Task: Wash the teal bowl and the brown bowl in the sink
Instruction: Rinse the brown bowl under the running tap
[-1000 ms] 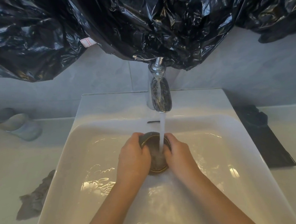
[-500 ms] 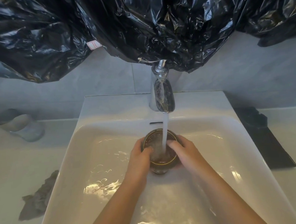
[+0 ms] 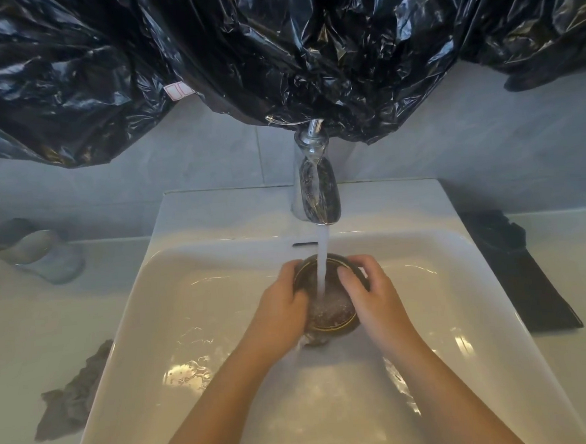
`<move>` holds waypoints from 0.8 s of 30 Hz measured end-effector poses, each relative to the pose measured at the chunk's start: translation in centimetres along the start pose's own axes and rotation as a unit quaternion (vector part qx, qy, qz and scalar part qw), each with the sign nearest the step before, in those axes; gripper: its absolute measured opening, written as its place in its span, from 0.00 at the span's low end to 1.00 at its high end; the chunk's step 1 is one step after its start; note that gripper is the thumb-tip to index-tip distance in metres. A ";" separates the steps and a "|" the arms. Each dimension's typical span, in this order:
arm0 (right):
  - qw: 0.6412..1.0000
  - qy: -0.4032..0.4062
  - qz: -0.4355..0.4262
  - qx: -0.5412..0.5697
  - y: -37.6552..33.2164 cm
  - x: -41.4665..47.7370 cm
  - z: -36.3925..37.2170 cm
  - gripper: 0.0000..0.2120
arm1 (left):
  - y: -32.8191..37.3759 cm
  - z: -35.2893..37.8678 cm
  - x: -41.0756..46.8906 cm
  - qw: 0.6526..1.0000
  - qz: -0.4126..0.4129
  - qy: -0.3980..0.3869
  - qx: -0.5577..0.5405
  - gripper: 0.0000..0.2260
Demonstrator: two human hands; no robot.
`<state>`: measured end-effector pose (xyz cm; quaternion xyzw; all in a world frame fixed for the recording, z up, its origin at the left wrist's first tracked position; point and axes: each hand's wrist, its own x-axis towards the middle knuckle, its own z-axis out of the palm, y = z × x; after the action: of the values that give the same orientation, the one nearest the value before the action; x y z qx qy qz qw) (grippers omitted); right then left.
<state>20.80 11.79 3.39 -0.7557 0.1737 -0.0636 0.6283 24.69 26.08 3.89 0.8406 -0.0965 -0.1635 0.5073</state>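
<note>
Since the earlier frame we see both hands shifted up the brown bowl (image 3: 331,317): left fingertips now reach its 10 o'clock rim, right fingers hook over the 2 o'clock rim. The bowl stays under the stream.

At 9 o'clock of the sink (image 3: 189,228) a pale bluish vessel (image 3: 36,253) lies on its side on the white surface (image 3: 17,341); we cannot tell exactly what it is. At the sink's 8 o'clock a crumpled grey cloth (image 3: 69,400) lies on the surface, against the sink's edge.

Left hand (image 3: 283,303) grips the bowl's 9 o'clock side, fingers curled round the outside wall. The bowl is at the basin's centre, mouth up, with a gold line round the rim and water churning inside. A water stream (image 3: 322,264) falls from the chrome faucet (image 3: 317,193), at the sink's 12 o'clock, straight into the bowl. Right hand (image 3: 371,296) grips the 3 o'clock side, fingers over the rim, thumb inside near the stream. Water sheets across the basin floor at 6 o'clock.

At the sink's 3 o'clock a black folded item (image 3: 521,276) lies on the surface just beside the sink. Crumpled black plastic sheeting (image 3: 274,51) hangs across the frame's 12 o'clock, covering the faucet's top, with a small white label (image 3: 178,91) at 11 o'clock.
</note>
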 end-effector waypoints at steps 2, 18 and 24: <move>1.000 0.016 -0.006 0.009 0.1 0.2 -0.3 0.06 | -0.6 0.1 -0.3 0.991 -0.014 -0.040 -0.129 0.16; 0.997 0.059 0.043 0.014 1.0 0.5 1.7 0.09 | 0.9 2.3 -2.2 0.879 -0.129 0.015 -0.458 0.24; 0.997 -0.036 0.070 0.019 0.8 0.4 2.3 0.25 | 2.2 2.4 -2.3 0.828 -0.157 -0.032 -0.538 0.20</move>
<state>21.69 13.65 2.06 -0.7317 0.2025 0.0042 0.6509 21.69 23.89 5.18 0.4327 0.1233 -0.2938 0.8434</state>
